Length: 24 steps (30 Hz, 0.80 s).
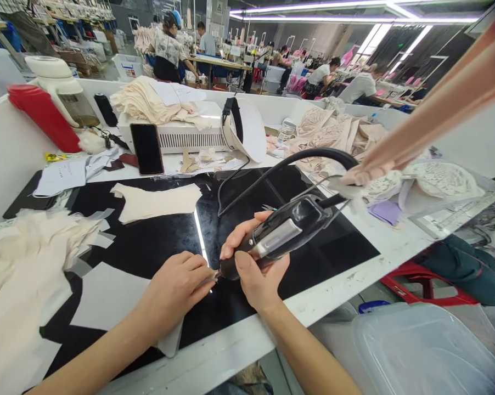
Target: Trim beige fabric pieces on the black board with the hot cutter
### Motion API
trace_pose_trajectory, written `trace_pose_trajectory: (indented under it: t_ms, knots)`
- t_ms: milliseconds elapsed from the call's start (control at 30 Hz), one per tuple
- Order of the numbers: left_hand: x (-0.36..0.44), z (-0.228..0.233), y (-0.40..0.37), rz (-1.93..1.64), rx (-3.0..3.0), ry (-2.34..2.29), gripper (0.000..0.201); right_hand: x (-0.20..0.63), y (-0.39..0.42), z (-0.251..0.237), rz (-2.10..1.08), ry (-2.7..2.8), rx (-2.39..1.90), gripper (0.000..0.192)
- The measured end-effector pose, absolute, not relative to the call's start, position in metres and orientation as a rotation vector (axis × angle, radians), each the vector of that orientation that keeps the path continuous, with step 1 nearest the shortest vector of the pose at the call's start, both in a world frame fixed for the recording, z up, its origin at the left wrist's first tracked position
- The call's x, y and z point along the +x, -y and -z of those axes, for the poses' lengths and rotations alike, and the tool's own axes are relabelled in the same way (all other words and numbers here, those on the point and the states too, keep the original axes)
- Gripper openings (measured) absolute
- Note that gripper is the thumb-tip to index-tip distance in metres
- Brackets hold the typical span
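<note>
My right hand [264, 269] is wrapped round a black corded hand tool [288, 225] with a silver plate on its side. Its tapered nose points down and left. A pink fabric strip [437, 99] runs from the tool's back end up to the right. Close against the tip, my left hand [181, 282] is closed in a pinch on a thin pale edge, mostly hidden by the fingers. Under the left forearm lies a white flat piece [107, 293]. Farther back on the black board [157, 241] rests a cream fabric piece [159, 203].
Cream fabric pieces [21, 263] are heaped at the left. A phone [147, 148] leans against a white box [177, 134], beside a white visor [247, 129]. Lace cups [445, 184] lie at right. Behind the red bottle [44, 118] stands a white jug [66, 90]. People work farther back.
</note>
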<state>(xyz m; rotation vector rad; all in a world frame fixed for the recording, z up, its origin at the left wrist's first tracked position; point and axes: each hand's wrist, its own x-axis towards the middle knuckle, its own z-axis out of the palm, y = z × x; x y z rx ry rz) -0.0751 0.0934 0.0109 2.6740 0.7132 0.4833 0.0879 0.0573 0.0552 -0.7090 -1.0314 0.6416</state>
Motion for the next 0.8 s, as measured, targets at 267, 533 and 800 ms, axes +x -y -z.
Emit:
trace_pose_trajectory:
  t_ms: [267, 533, 800]
  knots:
    - [-0.077, -0.006, -0.092, -0.604, 2.818, -0.653, 0.02, 0.09, -0.055, -0.054, -0.648, 1.037, -0.718, 0.046]
    - [-0.075, -0.015, -0.083, -0.814, 3.089, -0.581, 0.031, 0.091, -0.053, -0.051, -0.659, 1.046, -0.701, 0.046]
    - [-0.073, -0.017, -0.076, -0.765, 3.145, -0.679, 0.034, 0.093, -0.056, -0.054, -0.655, 1.03, -0.683, 0.044]
